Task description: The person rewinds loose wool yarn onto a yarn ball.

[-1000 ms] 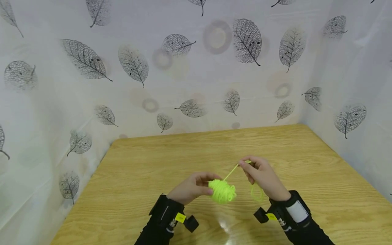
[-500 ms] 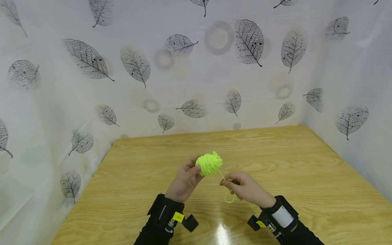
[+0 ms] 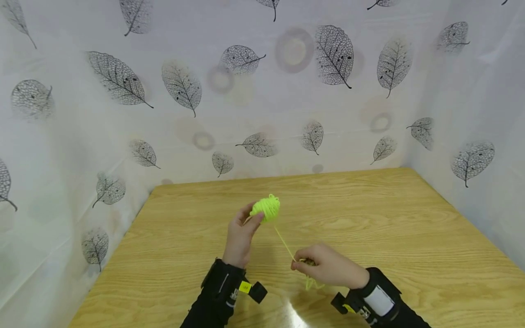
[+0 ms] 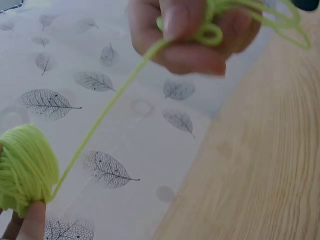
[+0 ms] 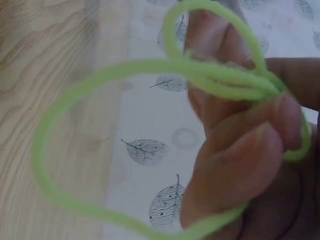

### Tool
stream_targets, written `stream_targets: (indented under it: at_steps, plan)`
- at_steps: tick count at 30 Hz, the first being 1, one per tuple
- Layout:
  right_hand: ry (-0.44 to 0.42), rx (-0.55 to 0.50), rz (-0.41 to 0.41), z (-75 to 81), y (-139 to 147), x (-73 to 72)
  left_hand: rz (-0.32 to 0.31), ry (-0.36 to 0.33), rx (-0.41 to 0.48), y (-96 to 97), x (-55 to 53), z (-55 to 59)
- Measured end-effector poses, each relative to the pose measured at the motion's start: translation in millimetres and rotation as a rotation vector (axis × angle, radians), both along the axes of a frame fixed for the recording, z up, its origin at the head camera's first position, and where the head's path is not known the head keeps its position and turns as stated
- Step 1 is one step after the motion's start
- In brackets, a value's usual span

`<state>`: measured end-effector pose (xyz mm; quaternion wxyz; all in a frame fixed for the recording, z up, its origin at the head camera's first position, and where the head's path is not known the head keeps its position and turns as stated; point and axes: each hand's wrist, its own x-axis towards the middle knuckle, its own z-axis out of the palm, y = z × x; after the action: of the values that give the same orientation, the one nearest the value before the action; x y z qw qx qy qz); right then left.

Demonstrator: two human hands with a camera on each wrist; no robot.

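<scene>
Left hand (image 3: 239, 237) pinches the yarn ball (image 3: 268, 207), thickly wound; right hand (image 3: 324, 266) pinches its strand (image 3: 285, 243), some loops (image 5: 40, 150) left unwound.

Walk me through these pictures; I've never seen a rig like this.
No machine here, just a person working bare-handed over a wood-grained table, before a leaf-printed sheet. The wide picture comes from a camera on the head, looking forward and down. The two close ones come from wrist cameras, one on each arm. The left hand holds a ball of bright yellow-green yarn. One strand runs from it to the right hand, which pinches it; loose loops hang there. Whether those loops touch the table, I cannot tell.
</scene>
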<state>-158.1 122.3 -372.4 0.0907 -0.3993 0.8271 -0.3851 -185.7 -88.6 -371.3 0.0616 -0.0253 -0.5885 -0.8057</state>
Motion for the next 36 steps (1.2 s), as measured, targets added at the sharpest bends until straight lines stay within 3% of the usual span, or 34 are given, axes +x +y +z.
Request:
stream_targets:
  at_steps: [4,8,12,16,22,27,31,36]
  plan:
    - [-0.005,0.017,0.016,9.9,3.8,6.1,0.089,0.003,-0.114,-2.0,-5.0,-6.7]
    - [-0.014,0.01,0.013,21.3,11.6,10.5,0.132,0.001,-0.173,-3.2,-8.6,-12.1]
    - [0.026,-0.042,0.008,31.0,20.1,13.9,0.109,0.009,-0.27,-4.8,-11.1,-17.8]
    - [0.052,-0.106,-0.015,39.9,28.4,16.5,0.032,0.024,-0.413,-4.8,-10.0,-19.3]
    - [0.149,-0.214,-0.079,47.6,39.3,16.0,-0.13,0.076,-0.629,-5.3,-8.0,-25.4]
    - [0.152,-0.346,-0.147,50.3,46.3,14.4,-0.359,0.08,-0.727,-3.7,-2.1,-21.5]
    - [0.091,-0.439,-0.236,49.9,50.5,10.6,-0.58,0.091,-0.684,-2.2,1.3,-16.5]
    - [-0.048,-0.584,-0.317,44.8,52.3,1.0,-0.814,0.123,-0.445,-4.1,4.3,-9.8]
